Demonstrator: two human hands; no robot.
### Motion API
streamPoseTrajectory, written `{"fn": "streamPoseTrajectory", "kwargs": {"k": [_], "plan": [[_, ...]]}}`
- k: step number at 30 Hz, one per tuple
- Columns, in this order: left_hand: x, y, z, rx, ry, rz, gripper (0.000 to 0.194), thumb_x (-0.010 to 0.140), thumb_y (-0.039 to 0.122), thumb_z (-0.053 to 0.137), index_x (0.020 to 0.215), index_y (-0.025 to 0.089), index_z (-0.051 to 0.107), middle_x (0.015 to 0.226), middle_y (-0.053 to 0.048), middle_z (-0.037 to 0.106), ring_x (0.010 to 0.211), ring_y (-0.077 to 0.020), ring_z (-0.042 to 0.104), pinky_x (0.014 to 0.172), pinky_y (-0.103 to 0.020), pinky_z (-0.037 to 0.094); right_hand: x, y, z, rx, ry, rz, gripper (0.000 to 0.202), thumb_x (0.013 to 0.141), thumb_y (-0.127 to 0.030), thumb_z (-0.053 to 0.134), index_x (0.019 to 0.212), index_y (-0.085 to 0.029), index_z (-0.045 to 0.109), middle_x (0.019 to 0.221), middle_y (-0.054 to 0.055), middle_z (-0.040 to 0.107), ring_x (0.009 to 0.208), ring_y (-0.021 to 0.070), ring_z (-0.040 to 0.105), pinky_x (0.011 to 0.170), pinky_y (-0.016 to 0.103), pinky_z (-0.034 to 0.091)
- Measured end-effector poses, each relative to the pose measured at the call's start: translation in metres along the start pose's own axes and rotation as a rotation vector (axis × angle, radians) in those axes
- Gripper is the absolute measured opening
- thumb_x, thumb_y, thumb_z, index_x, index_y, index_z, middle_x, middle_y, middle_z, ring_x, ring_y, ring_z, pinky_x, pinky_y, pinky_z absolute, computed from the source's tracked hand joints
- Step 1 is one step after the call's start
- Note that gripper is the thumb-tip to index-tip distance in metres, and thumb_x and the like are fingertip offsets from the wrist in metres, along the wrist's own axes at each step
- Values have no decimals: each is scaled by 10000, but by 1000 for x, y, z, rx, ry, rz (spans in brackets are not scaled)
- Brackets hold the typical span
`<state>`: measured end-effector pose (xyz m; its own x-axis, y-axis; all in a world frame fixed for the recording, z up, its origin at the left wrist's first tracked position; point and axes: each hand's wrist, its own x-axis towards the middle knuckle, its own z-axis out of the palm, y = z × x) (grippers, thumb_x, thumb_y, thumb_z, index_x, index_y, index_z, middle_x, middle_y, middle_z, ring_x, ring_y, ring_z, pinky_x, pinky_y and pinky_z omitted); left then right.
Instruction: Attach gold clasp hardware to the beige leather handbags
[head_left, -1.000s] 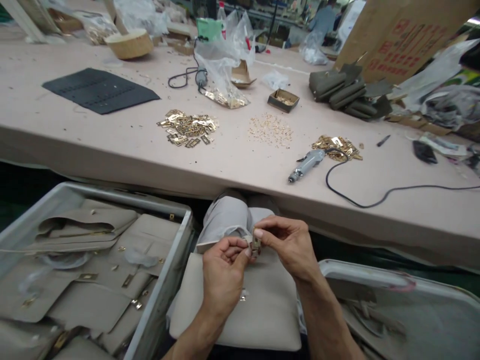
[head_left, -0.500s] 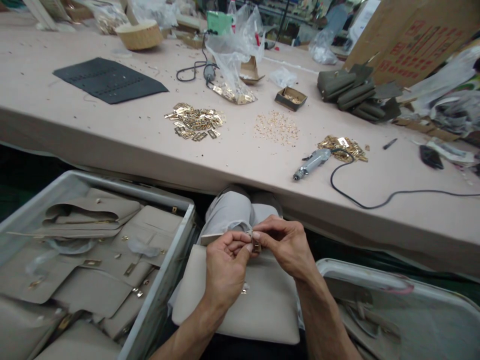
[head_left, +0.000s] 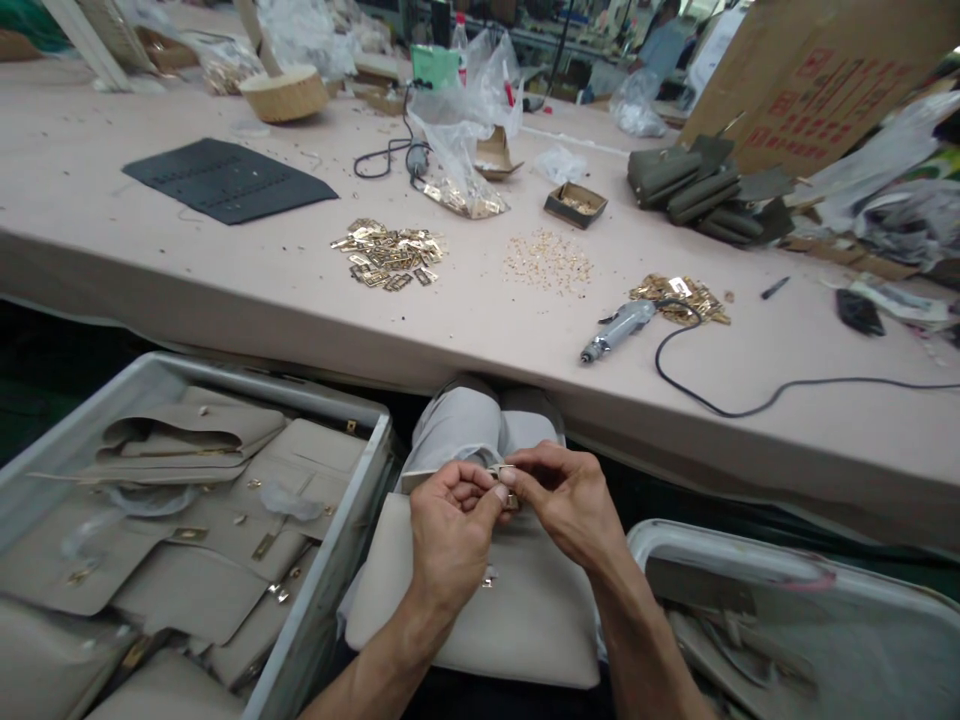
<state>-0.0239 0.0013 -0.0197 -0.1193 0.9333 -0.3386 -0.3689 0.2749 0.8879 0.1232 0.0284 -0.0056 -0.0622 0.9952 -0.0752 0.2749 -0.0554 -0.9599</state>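
Note:
A beige bag [head_left: 525, 625] lies across my lap, with a small metal clasp [head_left: 488, 578] on its front. Above its upper edge, my left hand [head_left: 456, 525] pinches the rim of a beige flap [head_left: 414, 481] near a small gold metal fitting [head_left: 511, 501]. Facing it, my right hand [head_left: 566, 500] has thumb and forefinger closed on a small metal piece at the same spot. The fingertips of both hands nearly meet and partly hide these pieces.
At the left, a grey bin [head_left: 352, 500] holds beige bags; another bin [head_left: 825, 565] stands at the right. On the table [head_left: 480, 320] lie an electric screwdriver [head_left: 619, 330], gold plates [head_left: 390, 255], small screws [head_left: 547, 262] and a black sheet [head_left: 229, 180].
The view has shifted slightly. My right fingers have changed their hold a little, and a thin metal edge now shows at their tips. My left hand keeps its pinch.

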Motion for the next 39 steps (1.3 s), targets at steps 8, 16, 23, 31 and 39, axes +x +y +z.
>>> {"fn": "streamPoseTrajectory", "kwargs": {"k": [8,16,23,31,39], "plan": [[-11,-2,4,-2,-41,-48,283,729,279,856,793,177,600,682,-30,745,593,-173,721,589,-241,606,-9,0,4,149,48,179,377,678,-444,928,838,-140,772,735,85,722,616,199,654,528,268,524],[-23,-3,1,135,124,-87,360,793,458,800,922,122,802,753,-95,777,664,-200,711,532,-234,556,-17,4,0,185,55,174,421,668,-461,948,850,-142,741,716,69,701,615,182,637,550,262,529],[-8,9,10,-21,13,-345,359,582,436,877,629,107,742,561,-37,620,482,-93,500,389,-169,326,-24,2,-2,64,39,102,220,771,-346,839,838,-162,738,700,47,684,607,166,614,542,248,497],[-4,3,17,-58,23,-321,375,558,434,871,533,138,642,442,44,460,397,-53,359,390,-189,291,-35,-3,-19,-51,-47,-65,203,852,-353,830,963,-196,765,780,39,688,644,166,616,603,275,517],[0,7,27,-106,61,-330,350,523,388,862,513,139,616,475,34,489,402,-51,362,369,-186,294,-38,0,-27,-306,-128,-639,365,995,-52,533,1205,-281,726,1097,101,669,996,228,638,844,375,544]]}}
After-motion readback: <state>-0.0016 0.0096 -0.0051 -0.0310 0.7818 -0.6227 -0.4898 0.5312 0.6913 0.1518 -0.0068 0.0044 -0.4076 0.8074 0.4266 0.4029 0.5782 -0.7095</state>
